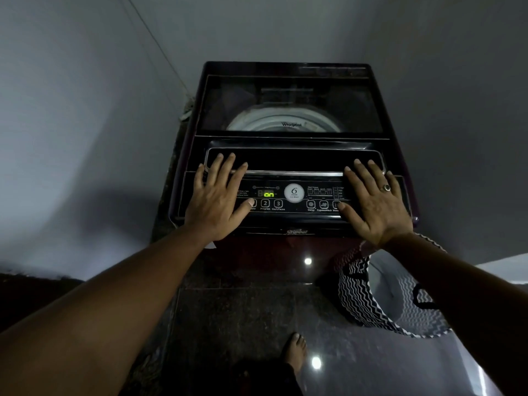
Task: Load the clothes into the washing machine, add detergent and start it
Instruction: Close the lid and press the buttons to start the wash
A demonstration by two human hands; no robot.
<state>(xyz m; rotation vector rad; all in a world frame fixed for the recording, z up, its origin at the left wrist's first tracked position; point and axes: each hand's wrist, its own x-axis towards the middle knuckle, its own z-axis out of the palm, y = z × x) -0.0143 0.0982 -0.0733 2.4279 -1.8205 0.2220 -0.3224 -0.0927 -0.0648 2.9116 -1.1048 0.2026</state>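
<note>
A dark top-loading washing machine (291, 72) stands against the wall in front of me, its glass lid (288, 107) down, and the white drum rim shows through it. The control panel (291, 197) is lit and its display (268, 193) reads "on". My left hand (217, 198) lies flat on the panel's left end, fingers spread, thumb at the power button. My right hand (374, 201), with a ring on one finger, lies flat on the right end, thumb by the water button. Neither hand holds anything. No clothes or detergent are visible.
A black-and-white zigzag laundry basket (357, 292) stands on the floor right of the machine, partly behind my right forearm; no clothes show in its visible part. My bare foot (294, 352) stands on the glossy dark tiled floor (243, 310). Grey walls close in on both sides.
</note>
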